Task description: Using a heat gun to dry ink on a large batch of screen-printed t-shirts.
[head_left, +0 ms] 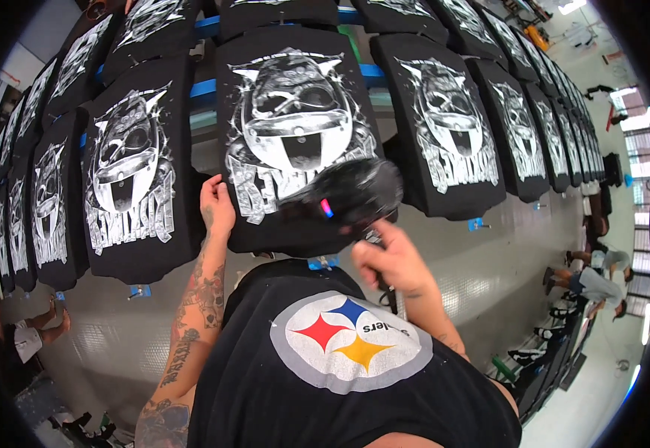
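Note:
My right hand (388,257) is closed round the handle of a black hair dryer (362,190), whose blurred body hangs over the lower part of a black T-shirt (369,134) stretched on a board in front of me. The shirt carries a large white skull print (299,112) with lettering below, partly hidden by the dryer. My left hand (216,201) is at the shirt's left edge, its curled fingers holding the cloth beside the print. A blue clamp (323,263) shows under the board's near edge.
Rows of similarly printed black shirts (131,179) on boards line both sides and stand behind, on blue rails (201,89). Below is a grey floor (489,299). Other people (593,280) are at the far right, and bare legs of another person (41,332) show at the lower left.

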`<state>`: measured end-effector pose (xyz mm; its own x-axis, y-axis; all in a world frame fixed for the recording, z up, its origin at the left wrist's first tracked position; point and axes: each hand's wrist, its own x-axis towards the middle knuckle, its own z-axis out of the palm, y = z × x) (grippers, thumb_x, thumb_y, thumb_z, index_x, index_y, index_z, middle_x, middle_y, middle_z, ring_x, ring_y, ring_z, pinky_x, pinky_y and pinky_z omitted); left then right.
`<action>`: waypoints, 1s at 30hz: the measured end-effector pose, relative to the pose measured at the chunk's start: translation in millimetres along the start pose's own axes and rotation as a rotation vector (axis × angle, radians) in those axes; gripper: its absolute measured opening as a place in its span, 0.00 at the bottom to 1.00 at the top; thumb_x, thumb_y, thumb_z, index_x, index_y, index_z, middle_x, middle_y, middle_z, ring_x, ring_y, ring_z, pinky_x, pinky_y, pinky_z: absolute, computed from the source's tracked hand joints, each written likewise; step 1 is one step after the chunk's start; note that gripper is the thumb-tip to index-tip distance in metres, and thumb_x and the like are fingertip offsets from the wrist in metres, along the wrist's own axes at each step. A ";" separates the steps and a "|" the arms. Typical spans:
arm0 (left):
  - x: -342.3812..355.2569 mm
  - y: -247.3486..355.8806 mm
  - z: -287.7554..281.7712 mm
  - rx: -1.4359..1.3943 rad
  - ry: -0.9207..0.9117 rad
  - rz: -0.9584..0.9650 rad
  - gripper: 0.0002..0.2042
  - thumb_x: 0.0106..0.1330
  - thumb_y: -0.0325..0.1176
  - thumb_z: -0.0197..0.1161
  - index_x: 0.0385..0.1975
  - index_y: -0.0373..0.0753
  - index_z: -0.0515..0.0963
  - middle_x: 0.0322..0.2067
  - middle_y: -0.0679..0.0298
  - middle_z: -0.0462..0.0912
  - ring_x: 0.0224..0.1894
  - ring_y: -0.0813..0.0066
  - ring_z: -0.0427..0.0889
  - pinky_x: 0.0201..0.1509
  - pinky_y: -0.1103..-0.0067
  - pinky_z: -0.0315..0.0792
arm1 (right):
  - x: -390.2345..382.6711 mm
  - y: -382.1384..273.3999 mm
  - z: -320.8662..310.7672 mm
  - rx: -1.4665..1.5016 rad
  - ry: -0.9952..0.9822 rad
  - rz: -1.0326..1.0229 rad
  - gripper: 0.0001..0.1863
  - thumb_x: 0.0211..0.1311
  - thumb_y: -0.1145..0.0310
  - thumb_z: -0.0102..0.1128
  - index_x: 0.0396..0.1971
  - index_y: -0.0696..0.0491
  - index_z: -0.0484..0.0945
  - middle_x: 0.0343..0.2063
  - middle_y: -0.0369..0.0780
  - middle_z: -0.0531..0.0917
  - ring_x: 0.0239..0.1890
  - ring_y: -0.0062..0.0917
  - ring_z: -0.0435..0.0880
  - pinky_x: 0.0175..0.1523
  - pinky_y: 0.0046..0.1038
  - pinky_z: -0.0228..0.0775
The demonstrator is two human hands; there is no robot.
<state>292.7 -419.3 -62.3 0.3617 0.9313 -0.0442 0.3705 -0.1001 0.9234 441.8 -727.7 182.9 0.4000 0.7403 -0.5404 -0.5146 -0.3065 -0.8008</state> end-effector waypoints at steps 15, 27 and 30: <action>-34.6 18.4 14.8 0.448 0.185 0.245 0.16 0.73 0.28 0.54 0.58 0.35 0.74 0.50 0.47 0.75 0.50 0.47 0.79 0.53 0.62 0.74 | -37.3 44.4 -66.7 0.154 0.032 -0.157 0.19 0.68 0.71 0.67 0.55 0.57 0.73 0.23 0.33 0.76 0.15 0.14 0.71 0.20 0.21 0.64; -10.0 49.2 49.6 0.886 0.118 0.526 0.21 0.74 0.39 0.58 0.65 0.43 0.74 0.65 0.58 0.73 0.67 0.56 0.71 0.71 0.57 0.60 | 5.8 -32.5 -116.5 -0.087 0.261 -0.244 0.23 0.65 0.71 0.71 0.57 0.57 0.72 0.26 0.33 0.77 0.17 0.13 0.73 0.21 0.20 0.67; -4.1 66.2 80.9 0.917 0.053 0.535 0.25 0.75 0.43 0.57 0.68 0.42 0.71 0.69 0.56 0.69 0.72 0.54 0.67 0.74 0.56 0.57 | 10.5 -31.0 -110.9 -0.090 0.157 -0.180 0.25 0.64 0.72 0.72 0.58 0.57 0.72 0.29 0.33 0.79 0.19 0.12 0.74 0.22 0.19 0.67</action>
<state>385.0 -458.0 -31.9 0.6387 0.6997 0.3201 0.6856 -0.7063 0.1761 546.0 -776.7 173.4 0.5954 0.6882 -0.4146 -0.3574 -0.2353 -0.9038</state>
